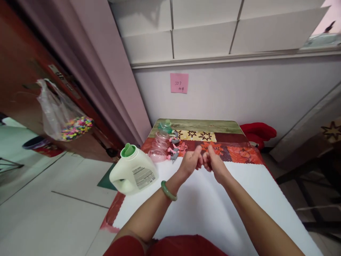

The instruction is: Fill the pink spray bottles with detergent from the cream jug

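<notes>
- The left hand [189, 161] is half curled with its thumb up; the folded fingers hide whether it holds anything.
- The right hand [215, 164] mirrors it, thumb raised, fingertips close to the left's; its grip cannot be told either.
- Both hover above the worktop [229, 126], over a smooth white sheet [245, 199] with a scalloped edge.
- Clear plastic spray bottles [157, 155], pink and green, lie on their sides just left of the left hand, triggers towards it.
- Nearer the person stands a pale, handled plastic jug [145, 163] with a green cap.
</notes>
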The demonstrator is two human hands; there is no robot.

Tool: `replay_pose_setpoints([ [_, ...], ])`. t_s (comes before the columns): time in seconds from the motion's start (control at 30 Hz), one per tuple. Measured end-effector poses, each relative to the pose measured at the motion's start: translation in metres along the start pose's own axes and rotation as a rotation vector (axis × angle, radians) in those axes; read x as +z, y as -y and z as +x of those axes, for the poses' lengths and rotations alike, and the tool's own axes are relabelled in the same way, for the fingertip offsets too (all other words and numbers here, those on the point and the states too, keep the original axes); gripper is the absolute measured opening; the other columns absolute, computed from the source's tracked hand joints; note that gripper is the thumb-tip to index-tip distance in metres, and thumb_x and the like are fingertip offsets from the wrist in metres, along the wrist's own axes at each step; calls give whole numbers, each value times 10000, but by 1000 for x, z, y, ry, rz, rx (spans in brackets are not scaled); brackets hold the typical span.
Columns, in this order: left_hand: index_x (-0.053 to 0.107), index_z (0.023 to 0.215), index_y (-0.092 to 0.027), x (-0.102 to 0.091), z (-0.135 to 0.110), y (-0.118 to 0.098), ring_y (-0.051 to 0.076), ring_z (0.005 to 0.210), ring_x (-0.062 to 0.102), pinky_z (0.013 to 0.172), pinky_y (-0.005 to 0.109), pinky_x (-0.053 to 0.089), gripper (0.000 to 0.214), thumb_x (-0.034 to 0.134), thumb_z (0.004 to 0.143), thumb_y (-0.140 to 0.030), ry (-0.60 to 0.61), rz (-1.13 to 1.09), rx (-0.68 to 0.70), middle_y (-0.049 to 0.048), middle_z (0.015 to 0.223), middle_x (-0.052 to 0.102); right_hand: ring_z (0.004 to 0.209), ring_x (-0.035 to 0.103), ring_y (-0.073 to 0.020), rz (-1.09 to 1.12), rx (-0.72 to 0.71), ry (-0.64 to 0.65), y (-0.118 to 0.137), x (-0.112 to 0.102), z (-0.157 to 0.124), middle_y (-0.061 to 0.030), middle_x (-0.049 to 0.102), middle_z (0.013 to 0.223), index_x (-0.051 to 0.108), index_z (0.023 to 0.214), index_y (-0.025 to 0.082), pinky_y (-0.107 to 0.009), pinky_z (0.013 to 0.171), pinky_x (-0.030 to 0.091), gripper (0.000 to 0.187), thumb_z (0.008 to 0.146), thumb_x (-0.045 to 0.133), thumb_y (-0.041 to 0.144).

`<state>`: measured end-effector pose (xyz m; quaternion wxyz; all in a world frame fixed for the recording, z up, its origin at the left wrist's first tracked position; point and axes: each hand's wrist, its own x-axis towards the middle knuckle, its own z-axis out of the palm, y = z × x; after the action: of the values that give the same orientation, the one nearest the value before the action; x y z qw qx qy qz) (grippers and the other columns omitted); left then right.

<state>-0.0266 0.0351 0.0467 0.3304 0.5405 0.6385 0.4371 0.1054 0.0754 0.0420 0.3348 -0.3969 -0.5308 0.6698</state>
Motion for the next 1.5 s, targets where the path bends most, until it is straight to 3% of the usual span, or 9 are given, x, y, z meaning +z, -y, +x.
replay_pose_setpoints([
  [0.1,673,810,-187,-15,-16,40,296,916,671,896,457,493,293,601,883,-461,-85,293,39,126,898,718,451,395,-108,-149,103,-76,-47,-20,-22,9,555,542,561,626,194,-253,472,284,613,818,545,776],
  [0.23,655,1133,-101,-42,-20,82,354,1366,450,1184,586,184,334,425,893,-81,-218,620,38,230,1326,598,509,419,-136,-248,186,-173,-95,-52,-54,33,496,527,605,658,195,-272,538,337,551,806,591,725],
  [0.43,662,1142,-76,-62,-4,108,339,1367,442,1199,633,86,448,318,868,12,-253,875,37,224,1249,646,555,431,-144,-221,224,-294,-103,-74,-78,29,495,556,619,671,192,-274,574,348,561,793,588,738],
  [0.6,704,1024,-92,-67,1,105,342,1252,529,1198,629,91,405,356,847,14,-244,891,77,212,1078,700,575,445,-142,-180,210,-298,-97,-73,-84,12,541,605,608,665,192,-276,578,368,554,768,623,737],
  [0.8,701,1009,-148,-67,-18,54,324,1159,586,1196,631,16,341,410,874,-32,-291,649,143,178,1067,710,568,468,-147,-208,149,-283,-89,-66,-85,1,551,593,615,677,194,-289,579,394,529,825,594,702],
  [0.93,706,1009,-210,-64,-29,11,307,1118,603,1175,567,209,202,704,808,-229,-252,309,186,102,1075,723,780,643,-218,-162,-63,-303,-72,-44,-79,-86,714,943,631,1026,207,-371,748,524,497,796,679,645],
  [1.1,698,933,-184,-43,-29,-10,216,848,662,819,366,510,287,726,813,-444,-195,-234,90,69,923,724,1355,495,-349,-234,-325,-205,-52,-8,-76,-153,454,1525,356,1481,286,-530,1092,433,1066,594,911,493],
  [1.33,653,849,-182,-8,-30,-16,114,720,599,729,258,466,303,806,751,-424,-323,-695,-81,-15,789,665,1268,565,-328,60,-262,-144,-52,13,-70,-124,527,1439,421,1427,302,-486,1020,502,996,583,934,433],
  [1.5,729,985,-166,-3,-36,-25,185,851,672,828,324,504,434,703,825,-569,-175,-852,-129,68,939,734,1219,592,-316,377,-173,-87,-43,16,-71,-104,624,1341,589,1291,263,-477,1018,498,718,665,881,462],
])
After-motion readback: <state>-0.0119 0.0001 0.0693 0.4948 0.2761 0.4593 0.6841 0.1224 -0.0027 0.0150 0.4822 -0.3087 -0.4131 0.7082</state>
